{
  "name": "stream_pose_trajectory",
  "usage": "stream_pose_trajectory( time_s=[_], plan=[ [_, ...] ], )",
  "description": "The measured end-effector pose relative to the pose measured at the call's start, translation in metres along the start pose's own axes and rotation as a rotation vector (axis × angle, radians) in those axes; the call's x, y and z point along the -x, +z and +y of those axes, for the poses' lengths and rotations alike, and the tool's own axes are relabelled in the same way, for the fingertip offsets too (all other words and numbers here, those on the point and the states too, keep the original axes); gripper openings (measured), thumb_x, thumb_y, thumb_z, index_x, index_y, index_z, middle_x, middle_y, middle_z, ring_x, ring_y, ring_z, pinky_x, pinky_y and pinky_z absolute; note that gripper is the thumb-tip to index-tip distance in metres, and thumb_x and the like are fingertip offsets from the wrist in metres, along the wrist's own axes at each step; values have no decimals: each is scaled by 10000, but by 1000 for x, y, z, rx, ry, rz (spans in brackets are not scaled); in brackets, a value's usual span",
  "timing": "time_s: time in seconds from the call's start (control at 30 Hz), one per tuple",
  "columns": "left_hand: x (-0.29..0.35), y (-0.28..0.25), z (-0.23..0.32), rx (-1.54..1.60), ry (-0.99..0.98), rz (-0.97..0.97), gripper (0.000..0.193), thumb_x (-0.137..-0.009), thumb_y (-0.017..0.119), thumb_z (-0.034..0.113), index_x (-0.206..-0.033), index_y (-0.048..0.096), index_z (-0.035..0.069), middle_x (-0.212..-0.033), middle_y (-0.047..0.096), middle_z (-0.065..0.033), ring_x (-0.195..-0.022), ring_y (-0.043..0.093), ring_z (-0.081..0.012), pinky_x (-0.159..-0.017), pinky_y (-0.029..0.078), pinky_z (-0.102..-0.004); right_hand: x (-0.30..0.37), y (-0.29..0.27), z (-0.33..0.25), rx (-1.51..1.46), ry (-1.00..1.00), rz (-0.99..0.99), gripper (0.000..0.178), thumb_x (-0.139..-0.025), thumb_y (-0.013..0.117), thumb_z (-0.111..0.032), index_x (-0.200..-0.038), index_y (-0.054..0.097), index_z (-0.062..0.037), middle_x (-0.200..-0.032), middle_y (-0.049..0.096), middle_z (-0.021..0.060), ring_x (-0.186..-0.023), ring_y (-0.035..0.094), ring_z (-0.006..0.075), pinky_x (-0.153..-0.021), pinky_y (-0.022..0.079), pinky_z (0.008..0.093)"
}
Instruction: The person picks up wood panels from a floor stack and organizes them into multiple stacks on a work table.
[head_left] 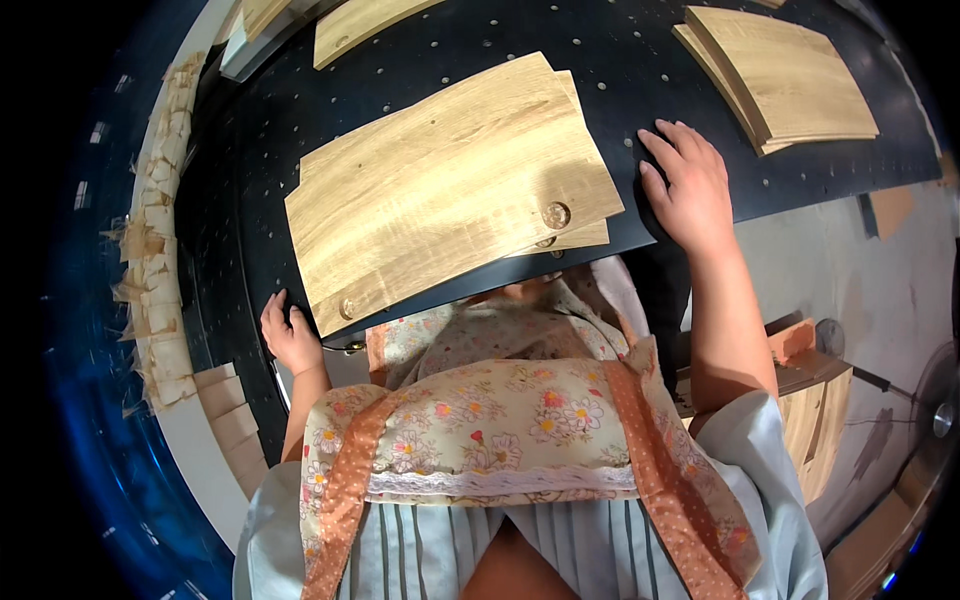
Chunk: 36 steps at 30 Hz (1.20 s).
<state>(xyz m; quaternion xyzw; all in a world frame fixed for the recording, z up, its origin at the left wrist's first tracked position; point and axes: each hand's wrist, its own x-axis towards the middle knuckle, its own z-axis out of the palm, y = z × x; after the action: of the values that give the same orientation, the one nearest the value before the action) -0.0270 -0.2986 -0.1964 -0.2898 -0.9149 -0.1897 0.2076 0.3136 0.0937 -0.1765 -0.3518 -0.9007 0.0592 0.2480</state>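
Observation:
A light wood-grain panel (450,180) lies slanted on the black table in front of me, on top of another panel whose edges stick out at its right and left. Round holes (556,215) sit near its front corners. My right hand (692,190) rests on the tabletop just right of the panels, fingers stretched and holding nothing. At the near left corner of the top panel, my left hand (291,338) lies at the table's edge with its fingers slightly bent and apart. Nothing shows in its grasp.
A small stack of similar panels (800,80) lies at the far right of the black table (500,30), which has rows of small pale dots. Another panel (365,25) is at the far left. Cardboard with torn tape (160,250) lines the left side. Wooden boards (815,430) stand low at right.

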Motion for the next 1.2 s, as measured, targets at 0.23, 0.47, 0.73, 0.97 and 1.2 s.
stream_pose_trajectory(
  time_s=[0.23,0.47,0.73,0.97,1.2],
  plan=[
    [-4,2,5,7,4,11,291,-790,539,106,-1066,627,83,-1148,578,-114,-1081,517,-295,-933,383,-385,-1,1,2,-7,-8,23,335,-799,611,-217,-1125,606,-142,-1212,544,65,-1193,460,265,-989,353,459],
    [-3,-1,9,8,-6,11,294,-788,546,101,-1068,633,83,-1152,579,-115,-1086,517,-294,-935,389,-387,0,2,2,19,-37,58,317,-806,604,-219,-1113,612,-137,-1191,559,66,-1166,480,279,-969,366,441],
    [0,2,2,5,11,14,305,-796,543,113,-1089,626,95,-1161,576,-111,-1099,511,-294,-944,383,-385,1,2,3,3,-27,40,327,-805,606,-219,-1121,606,-136,-1202,551,69,-1176,470,279,-976,361,446],
    [-9,0,5,-45,-88,-107,334,-797,556,160,-1123,604,108,-1203,539,-83,-1123,487,-286,-964,358,-375,-1,-1,0,3,2,15,343,-802,598,-212,-1136,594,-132,-1231,531,83,-1201,447,294,-997,340,471],
    [-90,0,91,290,150,-146,514,-723,619,60,-1220,490,39,-1286,454,-188,-1201,415,-351,-1010,334,-398,-14,-11,11,-246,0,-100,382,-739,655,-170,-1110,612,-91,-1223,536,128,-1197,443,339,-1008,314,483]
  ],
)
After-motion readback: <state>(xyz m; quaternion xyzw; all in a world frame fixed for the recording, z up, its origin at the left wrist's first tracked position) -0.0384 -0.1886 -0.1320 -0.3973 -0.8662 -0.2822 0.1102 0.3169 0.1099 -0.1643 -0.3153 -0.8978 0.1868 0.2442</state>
